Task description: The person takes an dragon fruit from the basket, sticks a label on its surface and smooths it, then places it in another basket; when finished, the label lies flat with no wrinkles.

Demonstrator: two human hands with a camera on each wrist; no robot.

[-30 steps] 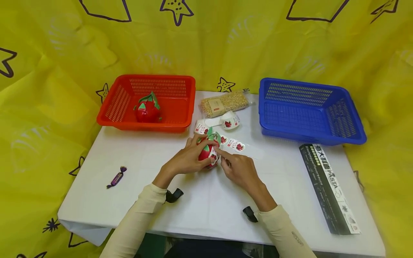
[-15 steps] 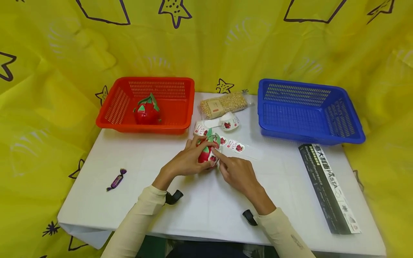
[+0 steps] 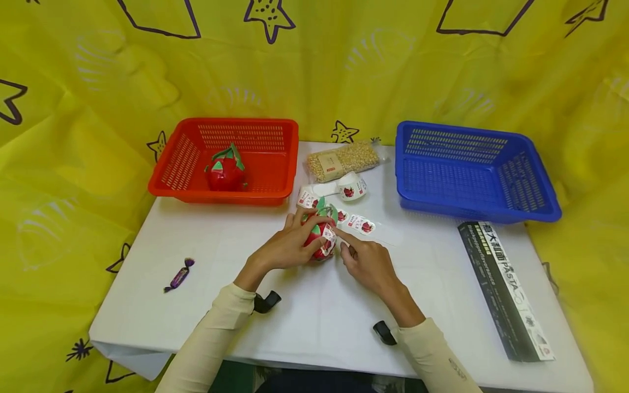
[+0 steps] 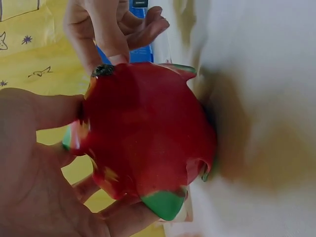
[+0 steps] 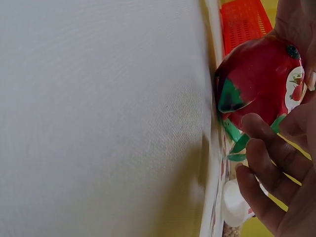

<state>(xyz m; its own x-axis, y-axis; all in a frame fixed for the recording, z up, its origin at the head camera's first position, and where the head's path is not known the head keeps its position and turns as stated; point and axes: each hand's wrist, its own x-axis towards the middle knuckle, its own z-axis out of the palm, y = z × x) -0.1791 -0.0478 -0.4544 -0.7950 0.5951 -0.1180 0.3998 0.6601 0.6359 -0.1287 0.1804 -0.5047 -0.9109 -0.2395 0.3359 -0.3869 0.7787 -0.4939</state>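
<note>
Two hands meet over one red toy dragon fruit [image 3: 319, 240] near the middle of the white table [image 3: 275, 327]. We see the left hand [image 3: 285, 248] curled round the fruit from its left side, thumb and fingers wrapped about the red body, as the left wrist view confirms with the palm cupping the fruit [image 4: 148, 133]. The right hand [image 3: 368, 262] comes in from the right with its index finger stretched out, the tip pressing a white sticker [image 3: 328, 234] on the fruit's skin; the other fingers are loosely bent and hold nothing. In the right wrist view the sticker [image 5: 295, 89] shows on the red surface, with green leaf tips below it. The fruit rests on the table.

Just behind the fruit we note a strip of stickers [image 3: 361, 224] lying flat and a roll of stickers [image 3: 351, 188] beyond it. Further back sits a clear bag of grains [image 3: 341, 160]. To the left stands a red basket [image 3: 182, 164] holding a second dragon fruit [image 3: 225, 172]; to the right stands a blue basket [image 3: 472, 169]. A long black pasta box [image 3: 506, 289] lies at the table's right edge, and a purple wrapped candy [image 3: 179, 274] lies well apart on the left.
</note>
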